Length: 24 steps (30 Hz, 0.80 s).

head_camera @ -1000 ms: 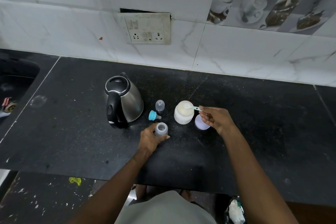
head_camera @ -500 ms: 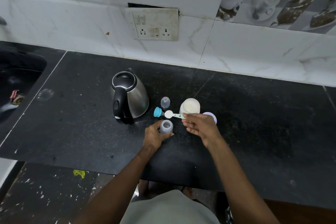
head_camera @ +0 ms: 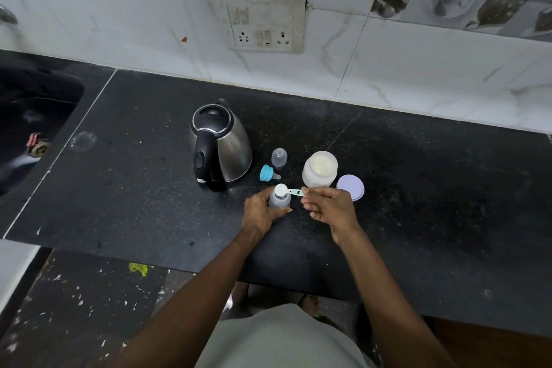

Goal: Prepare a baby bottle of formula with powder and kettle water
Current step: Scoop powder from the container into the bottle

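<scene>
Head view: the left hand [head_camera: 259,212] curls its fingers round the baby bottle [head_camera: 279,199] standing on the desk [head_camera: 418,188], steadying it while the right hand [head_camera: 328,206] pinches the scoop [head_camera: 282,190] handle, bowl over the bottle mouth, the open powder jar [head_camera: 319,169] just beyond the right fingers.

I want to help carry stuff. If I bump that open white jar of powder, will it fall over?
Probably not easily. The jar looks squat and wide, standing flat on the counter, so it likely slides before tipping. But its lid lies beside it, so a hard bump could spill powder. It looks like plastic, so probably light.
</scene>
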Available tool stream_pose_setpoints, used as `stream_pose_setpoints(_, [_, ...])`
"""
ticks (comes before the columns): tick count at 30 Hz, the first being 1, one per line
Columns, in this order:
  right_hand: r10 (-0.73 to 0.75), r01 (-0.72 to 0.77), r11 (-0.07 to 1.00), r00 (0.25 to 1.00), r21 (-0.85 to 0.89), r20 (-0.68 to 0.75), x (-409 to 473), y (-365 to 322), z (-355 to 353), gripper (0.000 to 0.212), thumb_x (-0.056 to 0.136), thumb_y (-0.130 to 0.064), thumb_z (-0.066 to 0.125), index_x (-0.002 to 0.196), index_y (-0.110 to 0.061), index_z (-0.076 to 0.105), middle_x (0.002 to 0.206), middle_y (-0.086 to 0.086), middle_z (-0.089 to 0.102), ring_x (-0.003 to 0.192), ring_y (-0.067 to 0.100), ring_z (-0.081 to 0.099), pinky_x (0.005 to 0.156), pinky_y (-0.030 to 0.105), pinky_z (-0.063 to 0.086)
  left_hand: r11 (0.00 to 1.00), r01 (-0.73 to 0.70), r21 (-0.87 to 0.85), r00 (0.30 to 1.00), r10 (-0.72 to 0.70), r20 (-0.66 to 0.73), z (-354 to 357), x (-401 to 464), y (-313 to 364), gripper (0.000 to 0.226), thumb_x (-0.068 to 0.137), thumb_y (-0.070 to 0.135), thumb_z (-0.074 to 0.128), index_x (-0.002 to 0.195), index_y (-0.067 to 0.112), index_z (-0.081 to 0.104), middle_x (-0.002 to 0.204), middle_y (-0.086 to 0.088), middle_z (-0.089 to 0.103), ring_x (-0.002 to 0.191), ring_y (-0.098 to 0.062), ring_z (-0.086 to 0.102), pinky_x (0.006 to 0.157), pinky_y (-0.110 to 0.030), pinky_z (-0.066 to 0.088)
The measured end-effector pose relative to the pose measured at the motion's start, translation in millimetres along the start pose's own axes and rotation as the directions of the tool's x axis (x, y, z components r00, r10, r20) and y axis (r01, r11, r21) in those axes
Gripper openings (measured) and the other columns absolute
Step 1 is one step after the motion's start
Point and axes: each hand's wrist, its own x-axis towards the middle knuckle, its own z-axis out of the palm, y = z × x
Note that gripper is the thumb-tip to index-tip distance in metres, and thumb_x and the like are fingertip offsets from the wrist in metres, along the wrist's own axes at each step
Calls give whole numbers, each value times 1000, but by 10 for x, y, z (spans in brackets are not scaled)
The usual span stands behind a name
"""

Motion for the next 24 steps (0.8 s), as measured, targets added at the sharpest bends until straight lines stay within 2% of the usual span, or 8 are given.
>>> stream_pose_setpoints(7, [-55,54,997,999,-49,-3,59,14,-43,18,87,-22,83,94,-6,79,83,12,80,67,10,72,57,22,56,1000,2,30,1000,-3,27,-4,-2,5,70,71,20,96,135,16,68,129,0,73,120,-11,66,112,-29,48])
stream_pose_setpoints(17, [-178,178,975,984,-132,10,86,72,13,5,92,-12,77,94,-11,82,80,9,79,67,12,71,60,25,60,1000,19,23,1000,-19,14,4,3,-5,68,69,22,97,131,18,71,123,3,77,115,-12,70,111,-35,53])
stream_pose_setpoints(21, [-255,251,952,967,-176,0,65,88,43,8,93,-9,74,97,-7,82,79,5,79,67,9,71,62,26,62,999,22,33,1000,-22,14,10,8,-18,68,70,22,97,132,17,71,124,2,76,116,-12,70,111,-36,53])
stream_pose_setpoints(24, [-307,297,930,952,-218,-10,65,112,47,9,92,-11,76,99,-6,81,80,4,78,67,8,73,63,24,62,999,20,29,1000,-21,13,16,11,-16,67,71,20,96,132,16,70,126,0,76,116,-13,69,110,-32,52])
